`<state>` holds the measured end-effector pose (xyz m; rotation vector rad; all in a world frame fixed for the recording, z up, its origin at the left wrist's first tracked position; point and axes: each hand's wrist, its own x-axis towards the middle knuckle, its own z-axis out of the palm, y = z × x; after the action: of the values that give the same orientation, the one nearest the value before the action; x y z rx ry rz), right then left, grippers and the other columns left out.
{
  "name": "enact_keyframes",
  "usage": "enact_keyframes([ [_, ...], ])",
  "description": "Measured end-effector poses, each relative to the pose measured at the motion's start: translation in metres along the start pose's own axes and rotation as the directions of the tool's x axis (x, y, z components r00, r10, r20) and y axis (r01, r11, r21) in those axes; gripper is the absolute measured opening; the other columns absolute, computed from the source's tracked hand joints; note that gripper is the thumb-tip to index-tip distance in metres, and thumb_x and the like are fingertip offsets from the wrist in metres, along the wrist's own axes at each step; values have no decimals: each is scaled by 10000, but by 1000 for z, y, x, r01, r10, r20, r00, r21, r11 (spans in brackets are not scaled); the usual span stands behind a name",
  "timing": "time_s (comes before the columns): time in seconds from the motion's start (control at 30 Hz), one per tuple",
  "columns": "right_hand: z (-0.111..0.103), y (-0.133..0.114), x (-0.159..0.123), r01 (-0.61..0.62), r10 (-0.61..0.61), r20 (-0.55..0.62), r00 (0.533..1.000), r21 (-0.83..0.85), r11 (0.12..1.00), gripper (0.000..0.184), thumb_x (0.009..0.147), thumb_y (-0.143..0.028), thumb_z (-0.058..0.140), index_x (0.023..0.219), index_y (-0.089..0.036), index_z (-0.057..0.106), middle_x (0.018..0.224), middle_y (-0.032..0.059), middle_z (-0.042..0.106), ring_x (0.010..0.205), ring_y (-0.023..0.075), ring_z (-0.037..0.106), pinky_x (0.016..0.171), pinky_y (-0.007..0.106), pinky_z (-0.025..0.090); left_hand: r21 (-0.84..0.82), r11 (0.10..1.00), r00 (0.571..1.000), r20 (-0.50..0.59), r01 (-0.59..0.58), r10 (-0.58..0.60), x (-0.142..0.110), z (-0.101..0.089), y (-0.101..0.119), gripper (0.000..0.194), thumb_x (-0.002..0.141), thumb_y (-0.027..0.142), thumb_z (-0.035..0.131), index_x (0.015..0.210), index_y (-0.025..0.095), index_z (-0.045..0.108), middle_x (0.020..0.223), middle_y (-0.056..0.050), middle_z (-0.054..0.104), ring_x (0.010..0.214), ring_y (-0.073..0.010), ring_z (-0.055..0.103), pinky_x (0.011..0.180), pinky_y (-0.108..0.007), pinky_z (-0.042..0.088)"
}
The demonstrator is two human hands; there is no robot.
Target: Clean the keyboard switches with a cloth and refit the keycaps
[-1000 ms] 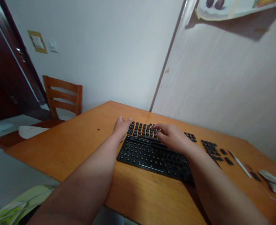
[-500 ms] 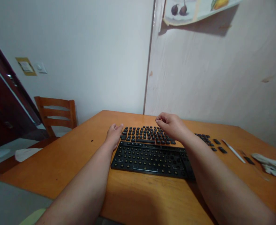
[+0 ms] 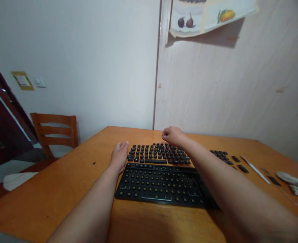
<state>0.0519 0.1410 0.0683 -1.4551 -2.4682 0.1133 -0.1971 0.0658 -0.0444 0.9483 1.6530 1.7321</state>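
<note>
A black keyboard [image 3: 161, 184] with most of its keys off lies across the table before me, bare key posts showing. Behind it stand rows of loose black keycaps [image 3: 149, 152] and a long spacebar [image 3: 155, 161]. My left hand [image 3: 119, 156] rests at the left end of these rows, by the keyboard's upper left corner, its fingers loosely apart and seemingly holding nothing. Over the far side of the keycaps, my right hand [image 3: 174, 135] is closed in a pinch; whatever is between its fingertips is too small to make out. My right forearm covers the keyboard's right part.
More keycaps [image 3: 221, 156] lie right of my forearm. Farther right are a white pen-like stick [image 3: 255, 169], a dark flat piece [image 3: 274, 180] and a pale cloth [image 3: 294, 182]. One small black bit [image 3: 94, 163] lies left. A wooden chair [image 3: 54, 131] stands beyond the table's left edge.
The view has tilted up a little, so the table sits lower. My right hand has shifted slightly left over the keycaps, still pinched. My left hand stays beside the rows.
</note>
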Motion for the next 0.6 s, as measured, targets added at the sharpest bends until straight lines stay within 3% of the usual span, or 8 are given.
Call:
enact_keyframes([
  [0.13, 22, -1, 22, -1, 3, 52, 999, -42, 999, 194, 797, -221, 624, 906, -214, 785, 910, 88, 754, 863, 218, 662, 712, 285, 462, -39, 999, 999, 2, 38, -38, -1, 0, 1, 614, 890, 496, 593, 1380, 141, 484, 1486, -184, 470, 1317, -244, 517, 1078, -366, 416],
  [0.27, 38, -4, 34, 15, -8, 76, 997, -90, 996, 185, 777, -277, 691, 923, -239, 799, 1018, 103, 749, 1007, 265, 640, 791, 312, 475, -51, 997, 998, 3, 56, -56, -2, 0, 1, 622, 889, 489, 599, 1399, 157, 468, 1492, -168, 469, 1314, -234, 522, 1088, -350, 408],
  [0.6, 51, -6, 52, 56, -33, 149, 988, -151, 987, 224, 797, -363, 711, 986, -285, 803, 1093, 81, 747, 1048, 261, 645, 861, 318, 482, -27, 998, 998, -13, 63, -63, -1, 1, -3, 683, 877, 514, 612, 1436, 166, 429, 1491, -170, 471, 1303, -248, 530, 1085, -364, 409],
])
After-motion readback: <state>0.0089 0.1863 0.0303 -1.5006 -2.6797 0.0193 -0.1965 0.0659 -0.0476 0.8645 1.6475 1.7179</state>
